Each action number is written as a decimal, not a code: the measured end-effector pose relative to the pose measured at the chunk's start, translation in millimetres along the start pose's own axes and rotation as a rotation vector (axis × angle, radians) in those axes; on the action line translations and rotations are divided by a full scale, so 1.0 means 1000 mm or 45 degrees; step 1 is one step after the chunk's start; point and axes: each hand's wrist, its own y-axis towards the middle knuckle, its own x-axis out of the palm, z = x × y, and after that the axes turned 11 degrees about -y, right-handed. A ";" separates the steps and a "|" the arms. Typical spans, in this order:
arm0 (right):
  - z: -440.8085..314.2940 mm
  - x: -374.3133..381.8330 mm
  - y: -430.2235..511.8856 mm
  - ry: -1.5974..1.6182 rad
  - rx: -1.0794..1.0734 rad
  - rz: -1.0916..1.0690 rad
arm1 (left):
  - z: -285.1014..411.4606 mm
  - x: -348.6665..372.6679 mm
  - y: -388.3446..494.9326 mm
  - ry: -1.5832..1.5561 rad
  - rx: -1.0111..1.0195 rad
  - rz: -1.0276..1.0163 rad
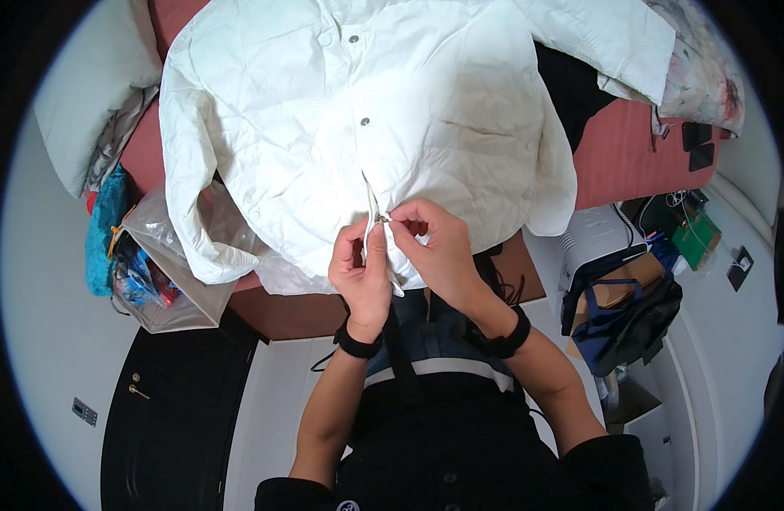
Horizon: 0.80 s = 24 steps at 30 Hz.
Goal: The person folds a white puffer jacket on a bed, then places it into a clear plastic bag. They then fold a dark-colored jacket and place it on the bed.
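A white jacket lies spread over a bed, its front up and its hem towards me. Metal snaps run down its front opening. My left hand pinches the front edge near the hem between thumb and fingers. Close beside it on the right, my right hand has thumb and forefinger closed at the other front edge. Between the fingertips shows a small metal fastener; its exact kind is partly hidden by the fingers. Both wrists wear black bands.
The bed's pink cover shows around the jacket, with a pillow at upper left. A fabric storage box with packets stands left. Two dark flat objects lie on the bed's right. Bags and a white appliance stand at right.
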 end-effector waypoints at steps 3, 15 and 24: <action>-0.002 0.001 0.000 -0.014 -0.033 0.003 | -0.002 -0.004 0.000 0.094 0.068 -0.045; 0.000 -0.008 0.018 -0.586 -0.588 -0.112 | 0.007 -0.007 0.009 0.697 0.258 -0.250; -0.003 -0.011 0.025 -0.625 -0.694 -0.141 | 0.014 -0.004 0.017 0.759 0.372 -0.318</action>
